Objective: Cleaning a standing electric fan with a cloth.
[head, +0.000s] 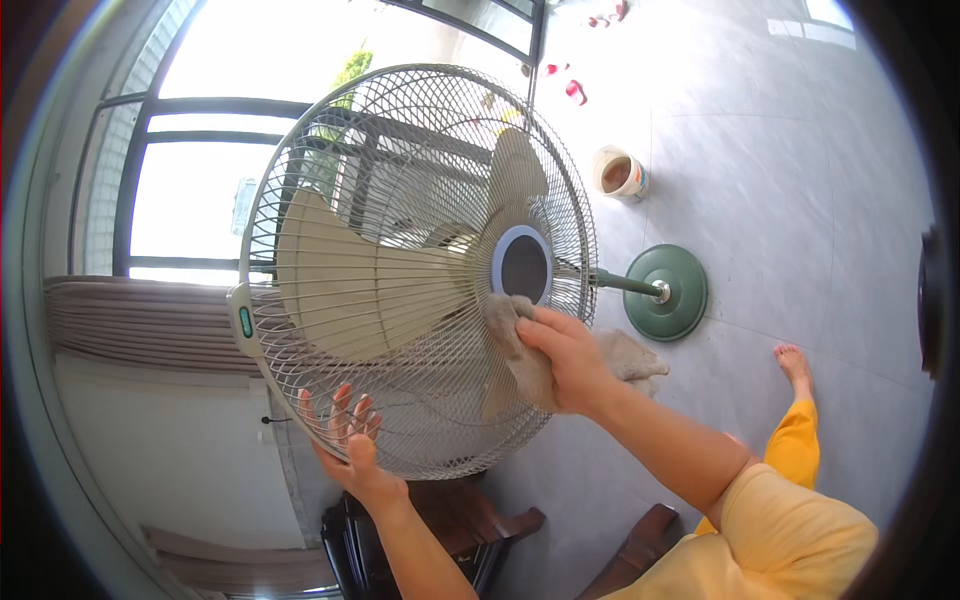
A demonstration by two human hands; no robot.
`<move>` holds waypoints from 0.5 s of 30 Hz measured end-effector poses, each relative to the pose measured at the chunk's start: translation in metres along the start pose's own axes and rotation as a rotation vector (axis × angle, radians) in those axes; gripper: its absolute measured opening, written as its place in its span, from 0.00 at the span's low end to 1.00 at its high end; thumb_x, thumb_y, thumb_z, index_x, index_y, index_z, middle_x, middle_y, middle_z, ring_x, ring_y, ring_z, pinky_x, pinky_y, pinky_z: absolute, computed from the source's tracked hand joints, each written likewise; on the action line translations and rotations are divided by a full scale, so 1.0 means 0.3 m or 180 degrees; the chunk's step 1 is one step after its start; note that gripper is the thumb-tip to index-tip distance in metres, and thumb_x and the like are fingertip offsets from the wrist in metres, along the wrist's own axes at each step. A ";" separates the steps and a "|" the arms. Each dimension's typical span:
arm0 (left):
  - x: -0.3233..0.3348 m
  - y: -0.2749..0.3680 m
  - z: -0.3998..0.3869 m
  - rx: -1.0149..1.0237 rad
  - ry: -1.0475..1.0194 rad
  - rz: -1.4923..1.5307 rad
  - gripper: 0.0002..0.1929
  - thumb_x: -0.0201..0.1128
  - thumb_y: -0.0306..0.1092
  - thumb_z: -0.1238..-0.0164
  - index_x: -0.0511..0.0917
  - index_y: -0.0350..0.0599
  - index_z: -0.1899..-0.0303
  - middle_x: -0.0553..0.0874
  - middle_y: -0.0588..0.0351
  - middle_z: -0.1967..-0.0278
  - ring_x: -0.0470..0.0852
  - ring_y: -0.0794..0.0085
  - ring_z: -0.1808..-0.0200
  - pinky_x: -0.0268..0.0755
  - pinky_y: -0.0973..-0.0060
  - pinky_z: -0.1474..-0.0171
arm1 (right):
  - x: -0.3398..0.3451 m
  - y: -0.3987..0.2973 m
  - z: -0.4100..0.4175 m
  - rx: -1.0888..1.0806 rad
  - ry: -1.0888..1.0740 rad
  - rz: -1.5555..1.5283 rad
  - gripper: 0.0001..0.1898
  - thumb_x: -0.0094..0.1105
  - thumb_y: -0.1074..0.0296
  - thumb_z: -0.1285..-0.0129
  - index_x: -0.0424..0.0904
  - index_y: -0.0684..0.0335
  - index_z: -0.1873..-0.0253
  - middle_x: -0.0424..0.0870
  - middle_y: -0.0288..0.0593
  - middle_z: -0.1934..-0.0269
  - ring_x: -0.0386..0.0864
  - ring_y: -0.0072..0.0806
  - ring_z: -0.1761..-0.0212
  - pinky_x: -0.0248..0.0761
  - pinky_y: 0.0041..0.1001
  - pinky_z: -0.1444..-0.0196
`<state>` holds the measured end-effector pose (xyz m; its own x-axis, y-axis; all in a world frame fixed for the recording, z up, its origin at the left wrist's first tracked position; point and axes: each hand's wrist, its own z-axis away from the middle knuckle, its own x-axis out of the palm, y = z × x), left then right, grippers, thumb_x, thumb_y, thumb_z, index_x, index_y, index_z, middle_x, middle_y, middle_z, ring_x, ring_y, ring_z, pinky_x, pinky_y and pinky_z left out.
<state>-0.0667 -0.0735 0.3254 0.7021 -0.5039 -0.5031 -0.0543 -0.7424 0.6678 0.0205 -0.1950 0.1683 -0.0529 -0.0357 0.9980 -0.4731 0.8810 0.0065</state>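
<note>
A standing electric fan with a round wire guard (pixel 382 300) fills the middle of the view, its pale blades behind the wires and a dark hub badge (pixel 523 268) at its centre. My right hand (pixel 566 356) grips a grey-brown cloth (pixel 517 352), pressed to the guard just below the badge; part of the cloth hangs beyond the wrist. At the guard's lower left rim, my left hand (pixel 356 450) supports the wire edge, its fingers spread and seen partly through the wires. The fan's pole runs to a round green base (pixel 665 292) on the floor.
A white bucket (pixel 621 176) holding brownish liquid stands on the grey tiled floor near the fan base. Dark wooden furniture (pixel 472 517) lies below the guard. Red slippers (pixel 576 92) rest farther off. Behind the fan are dark-framed windows and a gathered curtain (pixel 150 322). My bare foot (pixel 791 364) is at the right.
</note>
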 end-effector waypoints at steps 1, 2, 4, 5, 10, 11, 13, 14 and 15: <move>-0.002 0.000 -0.004 0.0009 -0.0003 -0.0018 0.51 0.70 0.63 0.57 0.58 0.47 0.32 0.77 0.45 0.48 0.80 0.62 0.53 0.73 0.71 0.53 | 0.004 0.006 0.013 -0.0193 0.0070 0.0160 0.09 0.54 0.69 0.34 0.76 0.67 0.54 0.77 0.35 0.66 0.72 0.19 0.65 0.65 0.21 0.62; -0.004 -0.001 -0.007 0.0017 -0.0005 -0.0037 0.51 0.70 0.63 0.56 0.58 0.47 0.32 0.76 0.45 0.48 0.80 0.62 0.53 0.73 0.71 0.53 | 0.008 0.012 0.016 -0.0385 0.0138 0.0319 0.08 0.54 0.70 0.34 0.76 0.67 0.54 0.76 0.36 0.69 0.72 0.19 0.65 0.65 0.20 0.62; 0.007 0.010 -0.001 0.0033 -0.0014 -0.0039 0.52 0.70 0.64 0.57 0.58 0.47 0.32 0.77 0.45 0.48 0.80 0.62 0.53 0.73 0.71 0.53 | 0.004 0.008 0.003 -0.0855 0.0456 0.1341 0.08 0.55 0.70 0.35 0.76 0.67 0.54 0.76 0.35 0.68 0.71 0.18 0.65 0.64 0.20 0.62; 0.011 0.013 0.002 0.0060 -0.0025 -0.0042 0.52 0.70 0.64 0.57 0.58 0.47 0.32 0.77 0.45 0.48 0.80 0.62 0.53 0.73 0.71 0.53 | 0.000 0.010 -0.003 -0.1327 0.0764 0.2360 0.08 0.56 0.71 0.35 0.76 0.67 0.54 0.76 0.34 0.67 0.70 0.18 0.65 0.64 0.20 0.62; -0.007 0.000 -0.007 -0.0022 0.0045 -0.0031 0.52 0.70 0.65 0.58 0.58 0.46 0.32 0.77 0.46 0.48 0.80 0.63 0.53 0.72 0.72 0.53 | -0.017 0.020 -0.014 -0.1376 0.0047 0.2122 0.05 0.56 0.72 0.36 0.74 0.68 0.61 0.72 0.36 0.69 0.68 0.20 0.66 0.63 0.21 0.64; -0.016 -0.003 -0.012 -0.0031 0.0078 -0.0079 0.52 0.70 0.65 0.58 0.59 0.46 0.32 0.77 0.46 0.48 0.80 0.63 0.53 0.72 0.72 0.53 | -0.016 0.018 -0.015 -0.0971 -0.0235 0.1648 0.05 0.56 0.73 0.37 0.72 0.68 0.63 0.70 0.37 0.70 0.67 0.21 0.67 0.63 0.22 0.65; -0.011 0.002 -0.011 -0.0003 0.0025 -0.0048 0.52 0.70 0.65 0.58 0.59 0.46 0.32 0.77 0.46 0.48 0.80 0.63 0.53 0.72 0.73 0.53 | -0.019 -0.005 -0.034 -0.1549 0.0143 0.2042 0.05 0.57 0.74 0.37 0.72 0.68 0.64 0.69 0.37 0.70 0.67 0.21 0.68 0.62 0.23 0.66; -0.009 0.006 -0.010 0.0034 -0.0028 -0.0022 0.52 0.70 0.65 0.58 0.59 0.47 0.32 0.77 0.46 0.48 0.80 0.64 0.53 0.72 0.73 0.54 | -0.020 -0.013 -0.040 -0.2133 0.0524 0.2420 0.05 0.57 0.74 0.38 0.71 0.68 0.65 0.68 0.36 0.71 0.66 0.21 0.68 0.61 0.23 0.66; -0.007 0.010 -0.013 0.0032 -0.0045 -0.0010 0.52 0.70 0.65 0.58 0.59 0.47 0.32 0.77 0.46 0.48 0.80 0.64 0.53 0.72 0.73 0.54 | -0.006 -0.012 -0.035 -0.2145 0.0539 0.2427 0.05 0.57 0.74 0.38 0.71 0.68 0.65 0.68 0.36 0.71 0.66 0.21 0.68 0.61 0.23 0.66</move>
<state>-0.0656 -0.0728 0.3306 0.6922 -0.5076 -0.5129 -0.0593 -0.7484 0.6606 0.0314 -0.1931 0.1671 0.0170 0.6644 0.7472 0.2283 0.7250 -0.6498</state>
